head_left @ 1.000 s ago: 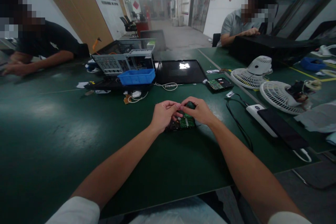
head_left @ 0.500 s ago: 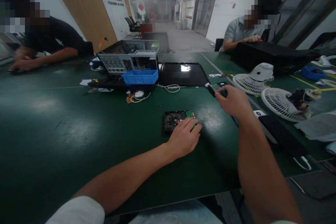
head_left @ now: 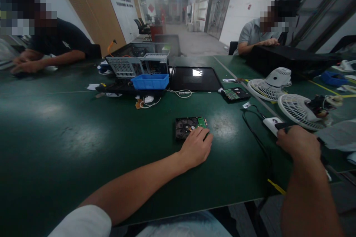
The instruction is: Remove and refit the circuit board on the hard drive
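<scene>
A hard drive [head_left: 183, 127] with a green circuit board lies on the green table in front of me. My left hand [head_left: 196, 146] grips its near right part, fingers bent over the edge. Far to the right, my right hand [head_left: 302, 142] is closed over a flat black slab [head_left: 282, 126], most of which the hand hides. Beside the slab's far end is a white power strip [head_left: 269, 123] with a black cord. A second hard drive [head_left: 237, 94], circuit board up, rests farther back, touched by neither hand.
An opened computer case [head_left: 125, 66], a blue tray [head_left: 150, 81] and a black panel [head_left: 194, 79] stand at the back. White fan parts [head_left: 294, 109] lie at right. Two people sit across the table, one at a large black case [head_left: 289, 57]. A white cable [head_left: 182, 94] lies near the panel.
My right hand has left the second hard drive, now lying flat, and moved right and nearer onto the black slab. My left hand stays at the first hard drive.
</scene>
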### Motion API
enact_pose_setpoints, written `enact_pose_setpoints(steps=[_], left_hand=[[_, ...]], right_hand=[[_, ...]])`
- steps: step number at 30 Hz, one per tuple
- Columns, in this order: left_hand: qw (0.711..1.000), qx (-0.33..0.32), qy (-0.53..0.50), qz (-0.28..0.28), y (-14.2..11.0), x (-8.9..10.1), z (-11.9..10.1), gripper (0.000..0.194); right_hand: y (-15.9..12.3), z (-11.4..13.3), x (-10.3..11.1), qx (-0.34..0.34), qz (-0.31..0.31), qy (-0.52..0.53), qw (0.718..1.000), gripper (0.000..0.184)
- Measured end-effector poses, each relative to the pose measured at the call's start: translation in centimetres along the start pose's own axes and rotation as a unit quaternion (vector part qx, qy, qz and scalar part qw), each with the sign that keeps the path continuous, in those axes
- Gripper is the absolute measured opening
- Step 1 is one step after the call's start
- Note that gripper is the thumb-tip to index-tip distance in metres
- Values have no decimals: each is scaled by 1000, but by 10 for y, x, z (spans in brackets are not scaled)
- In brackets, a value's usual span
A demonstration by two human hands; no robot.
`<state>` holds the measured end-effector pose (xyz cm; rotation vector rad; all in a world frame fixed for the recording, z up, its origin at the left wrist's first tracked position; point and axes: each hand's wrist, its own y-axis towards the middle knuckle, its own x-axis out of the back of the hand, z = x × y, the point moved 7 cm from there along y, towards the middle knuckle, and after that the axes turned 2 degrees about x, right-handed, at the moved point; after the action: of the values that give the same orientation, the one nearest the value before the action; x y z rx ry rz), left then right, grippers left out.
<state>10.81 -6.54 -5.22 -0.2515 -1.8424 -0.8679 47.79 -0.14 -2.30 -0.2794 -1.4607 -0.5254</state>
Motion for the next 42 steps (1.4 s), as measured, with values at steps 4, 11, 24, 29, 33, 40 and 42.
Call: enact_pose_setpoints(steps=[4, 11, 24, 29, 33, 40, 42], left_hand=[[1000, 9, 11, 5, -1, -1, 3, 26], [998, 32, 50, 15, -1, -8, 4, 40], [999, 3, 49, 24, -1, -8, 6, 45], [998, 3, 46, 30, -1, -7, 5, 45], [999, 8, 42, 30, -1, -7, 5, 47], [999, 10, 38, 29, 0, -8, 5, 47], [999, 12, 39, 31, 0, -8, 5, 47]], right_hand=[[-7, 3, 12, -26, -16, -17, 999, 28], [-39, 117, 32, 224, -30, 86, 970, 25], [-96, 277, -25, 530, 92, 113, 836, 12], [-96, 282, -28, 517, 105, 81, 846, 13], [-97, 288, -27, 514, 99, 58, 850, 15], [-101, 291, -30, 503, 73, 8, 861, 20], [-101, 292, -31, 499, 71, 6, 864, 21]])
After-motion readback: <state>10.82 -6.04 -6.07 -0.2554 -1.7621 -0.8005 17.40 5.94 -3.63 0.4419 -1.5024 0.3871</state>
